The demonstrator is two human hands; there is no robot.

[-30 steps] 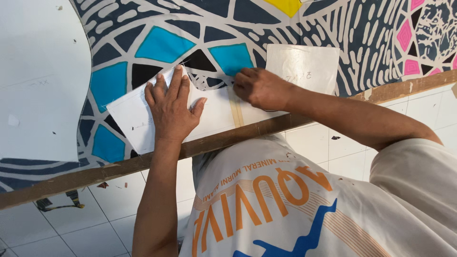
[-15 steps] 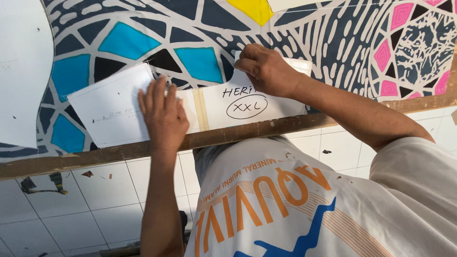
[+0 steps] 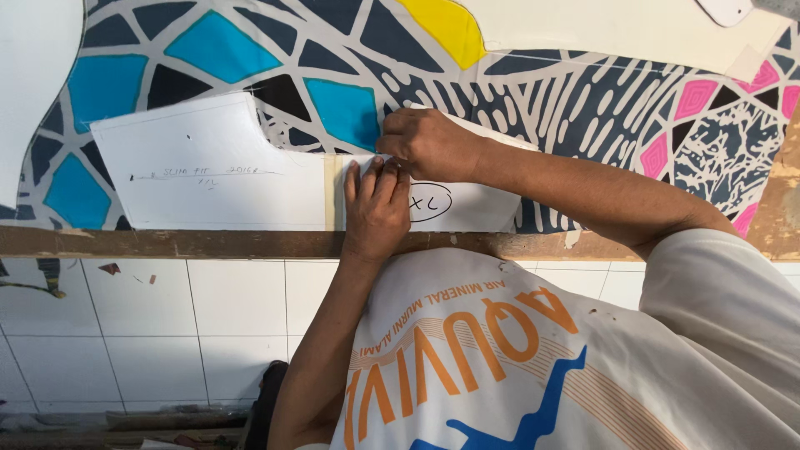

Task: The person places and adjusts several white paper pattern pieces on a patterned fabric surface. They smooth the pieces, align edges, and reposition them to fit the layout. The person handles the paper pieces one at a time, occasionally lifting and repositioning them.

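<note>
White card is what you have under both hands: a flat white paper pattern piece with a curved notch cut from its upper edge, a strip of pale tape across it and some handwriting on its face. It lies on the printed fabric, a cloth of dark, turquoise, yellow and pink shapes broken by white lines, and its lower edge runs just beside the worn wooden table edge.

Your left hand lies flat on the pattern, fingers together and pointing away from you, palm near the wooden edge; it holds nothing and simply presses down. Your right hand is curled at the pattern's upper edge, touching the left fingertips. Its fingertips are tucked under, so you cannot tell from here whether it pinches a marker, a pin or only the paper.

To do this well, keep the left palm's weight even, so the card cannot creep on the slick cloth. Judging by how the lower edge sits, it looks parallel to the table edge; hold that line. Work the right hand in small moves close to the pressing fingers, where the paper is firmest. The far left end of the pattern is well away from either hand and could lift or swing, so press before you pull, and watch that the fabric beneath stays smooth.
</note>
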